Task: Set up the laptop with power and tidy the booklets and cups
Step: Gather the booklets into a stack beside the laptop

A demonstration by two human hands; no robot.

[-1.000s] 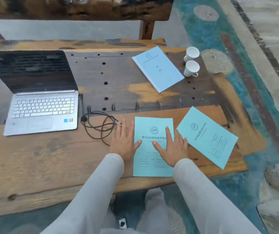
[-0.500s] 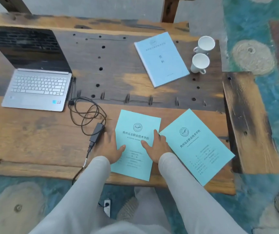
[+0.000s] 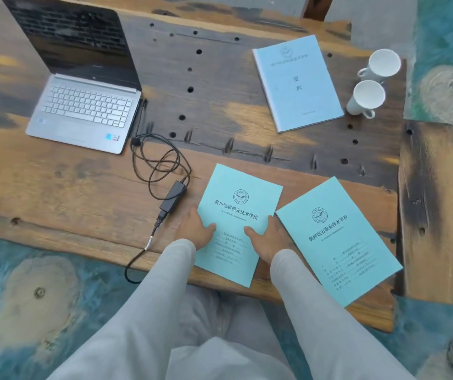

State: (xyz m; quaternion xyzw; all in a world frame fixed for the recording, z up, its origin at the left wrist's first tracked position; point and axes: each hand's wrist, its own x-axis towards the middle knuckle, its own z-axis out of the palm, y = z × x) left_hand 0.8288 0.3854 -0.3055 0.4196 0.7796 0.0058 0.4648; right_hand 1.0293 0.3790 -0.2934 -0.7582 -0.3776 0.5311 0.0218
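Hands frame one teal booklet [image 3: 236,223] at the desk's near edge: left hand [image 3: 193,229] and right hand [image 3: 268,239] each lie on a side margin, thumbs on the cover, fingers spread, pinning rather than gripping it, probably to square it. A second teal booklet [image 3: 335,239] lies just beside it toward the near right corner. Left of the hands, the power adapter [image 3: 173,198] and its coiled cable [image 3: 156,160] run to the open laptop [image 3: 82,111] at the far left. A pale blue booklet [image 3: 298,83] and two white cups [image 3: 373,83] sit far right.
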